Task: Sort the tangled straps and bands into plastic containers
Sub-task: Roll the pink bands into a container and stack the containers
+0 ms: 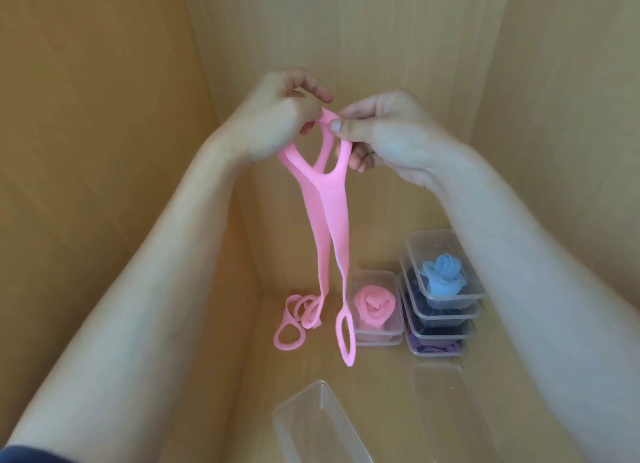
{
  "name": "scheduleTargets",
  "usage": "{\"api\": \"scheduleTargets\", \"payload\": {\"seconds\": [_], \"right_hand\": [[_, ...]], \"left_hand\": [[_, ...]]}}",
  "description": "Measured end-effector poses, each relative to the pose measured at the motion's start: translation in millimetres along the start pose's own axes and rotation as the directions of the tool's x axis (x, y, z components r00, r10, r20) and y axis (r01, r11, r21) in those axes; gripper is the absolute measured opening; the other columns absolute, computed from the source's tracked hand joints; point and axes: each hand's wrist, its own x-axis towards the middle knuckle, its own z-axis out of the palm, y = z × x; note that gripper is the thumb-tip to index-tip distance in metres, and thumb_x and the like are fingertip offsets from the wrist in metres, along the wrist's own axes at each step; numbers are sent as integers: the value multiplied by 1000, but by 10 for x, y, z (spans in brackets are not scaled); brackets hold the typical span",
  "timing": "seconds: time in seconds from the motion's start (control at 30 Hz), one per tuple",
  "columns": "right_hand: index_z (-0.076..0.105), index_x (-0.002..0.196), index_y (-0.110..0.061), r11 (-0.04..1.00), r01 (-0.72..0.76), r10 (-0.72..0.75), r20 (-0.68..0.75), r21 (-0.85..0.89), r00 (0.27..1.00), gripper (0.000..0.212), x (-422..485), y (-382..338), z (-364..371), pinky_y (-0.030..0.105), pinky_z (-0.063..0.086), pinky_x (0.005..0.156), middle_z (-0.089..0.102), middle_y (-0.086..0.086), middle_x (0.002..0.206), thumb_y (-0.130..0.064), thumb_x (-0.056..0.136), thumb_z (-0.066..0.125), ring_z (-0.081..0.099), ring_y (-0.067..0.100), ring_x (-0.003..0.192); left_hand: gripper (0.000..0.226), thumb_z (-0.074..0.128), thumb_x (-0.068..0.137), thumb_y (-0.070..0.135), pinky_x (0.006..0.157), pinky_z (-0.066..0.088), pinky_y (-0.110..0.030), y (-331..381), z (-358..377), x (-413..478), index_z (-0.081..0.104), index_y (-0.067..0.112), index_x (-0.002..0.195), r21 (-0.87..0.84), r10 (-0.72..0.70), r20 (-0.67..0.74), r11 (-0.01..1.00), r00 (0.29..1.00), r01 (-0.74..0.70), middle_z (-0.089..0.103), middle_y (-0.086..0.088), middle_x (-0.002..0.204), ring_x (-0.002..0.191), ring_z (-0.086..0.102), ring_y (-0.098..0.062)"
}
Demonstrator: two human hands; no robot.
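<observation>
At the front edge of the wooden shelf floor [214,376] lies an empty clear plastic container [311,424], rectangular with rounded corners. Just to its right is a second clear rectangular piece [446,400], too faint to tell whether it is a tub or a lid. Above the middle of the floor both bare forearms reach in. The left hand [277,116] has its fingers curled round the top loop of a soft, matte pink strap [322,213], and the right hand [388,133] pinches the same loop between thumb and forefinger. The strap widens below its cut-out openings into two flat tails. The right tail ends in an oval loop, and the left tail runs down into a cluster of pink loops [298,320] lying on the floor; whether these are one piece cannot be told. Farther back, near the back wall, a low clear tub [391,334] holds a pink strap rolled like a rosette [374,306]. Just beside it, toward the back right corner, stands a stack of clear tubs [446,306]: a bunched glossy blue strap [441,275] on top, dark contents beneath, purple bands [436,346] lowest.
</observation>
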Motion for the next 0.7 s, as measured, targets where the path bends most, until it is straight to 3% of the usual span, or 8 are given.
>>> {"api": "scheduleTargets", "payload": {"seconds": [0.13,0.27,0.43,0.57,0.7], "right_hand": [[75,97,-1,999,24,-24,4,-41,1000,12,-20,-35,-6,26,48,47,67,2,59,-10,96,68,58,13,48],[74,97,-5,989,84,-91,-46,-124,995,9,-8,-67,-5,28,50,49,71,3,62,-12,95,68,62,14,49],[70,96,-8,992,73,-82,-85,-103,993,3,-1,36,10,31,55,52,73,6,66,-10,94,69,66,18,51],[72,90,-18,991,90,-103,-137,-98,985,6,37,113,21,28,55,54,72,2,65,-12,90,75,68,17,55],[74,85,-19,978,113,-137,-132,-175,982,8,49,160,45,23,53,56,69,-7,65,-13,88,78,65,7,57]], "left_hand": [[28,53,90,8,58,37,-24,25,-12,-6,68,14,112,25,4,3,1000,1000,-4,57,4,65,60,50,-8],[28,53,90,5,59,42,-20,52,-40,9,68,7,113,-81,13,14,997,1000,-12,62,-1,74,63,55,-8],[30,51,88,5,65,45,-33,40,37,36,67,4,113,-184,-2,68,983,998,14,58,-18,83,67,52,-22],[37,45,83,6,52,38,-27,-2,73,50,66,1,112,-303,-61,109,948,992,92,50,-6,64,51,40,-19],[38,37,88,0,50,30,-27,-56,109,16,65,1,114,-286,-106,132,948,986,140,40,0,58,49,30,-17]]}}
